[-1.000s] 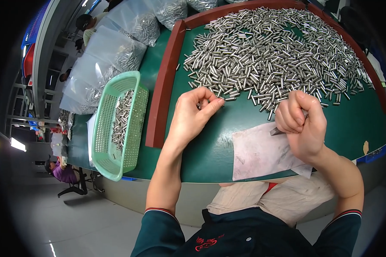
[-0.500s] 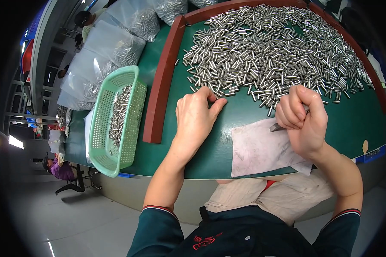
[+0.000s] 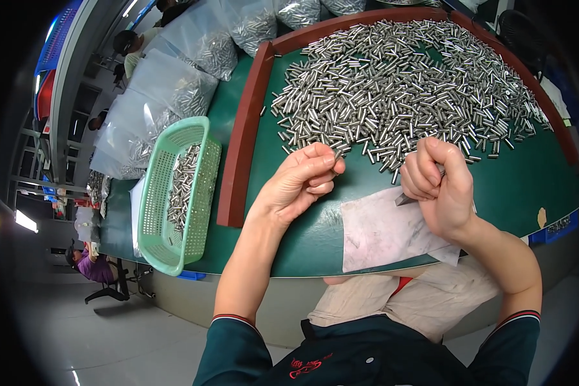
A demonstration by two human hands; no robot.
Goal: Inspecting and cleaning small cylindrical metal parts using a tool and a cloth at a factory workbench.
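Just in front of the near edge of a heap of short metal pins (image 3: 392, 90), my left hand (image 3: 296, 180) pinches one metal pin (image 3: 339, 156) between thumb and fingertips. To its right, my right hand (image 3: 439, 186) is closed in a fist around a grey metal tool. The tool's flat end (image 3: 403, 199) pokes out below the fist, over a stained white cloth (image 3: 373, 228); the rest of it is hidden in the fingers, so I cannot tell its kind. The cloth lies on the green table top (image 3: 302, 241) at the near edge.
Red-brown wooden bars (image 3: 241, 148) border the heap. Left of them stands a light green perforated basket (image 3: 202, 212) with pins in it. Clear plastic bags (image 3: 174, 83) of pins line the far left. A blue tray (image 3: 553, 230) sits by the right edge. People sit in the background.
My left hand has turned over and lifted from the table, and a pin now shows in its fingertips. The right hand stays closed on the tool. The view has tilted slightly.
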